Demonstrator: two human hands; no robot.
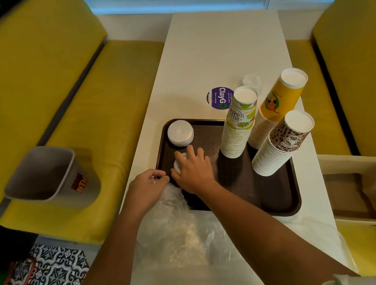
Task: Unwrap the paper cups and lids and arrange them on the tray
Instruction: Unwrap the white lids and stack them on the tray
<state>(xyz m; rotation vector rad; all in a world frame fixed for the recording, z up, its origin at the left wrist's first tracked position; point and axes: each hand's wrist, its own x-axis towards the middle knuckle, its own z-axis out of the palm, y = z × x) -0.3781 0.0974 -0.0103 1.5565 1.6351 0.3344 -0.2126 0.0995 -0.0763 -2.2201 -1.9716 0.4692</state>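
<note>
Head view puts the small lid stack [177, 165] directly under our right hand [191, 171], whose fingers curl down around it on the brown textured tray [278, 195]. Just left of that hand, our left hand [148, 184] pinches a fold of crinkled clear plastic wrap [174, 225], which lies bunched toward us over the white table [218, 46]. Beyond the right hand's fingertips, 1 round white lid pile [180, 134] sits in the tray's far corner. To the right of the hand stand 3 upside-down columns of nested paper cups. The lime-print stack [238, 125] reads "HELLO SUMM", partly cut off. The yellow stack [271, 108] leans behind it, and the leopard-print stack [282, 141] tilts at the tray's right edge. Farther beyond, a purple sticker [220, 98] reads "ClayGO". Well left of both hands, a grey bin [90, 189] labelled "BIN" rests on the yellow bench [108, 104]. An open cardboard box [360, 184] lies far right.
</note>
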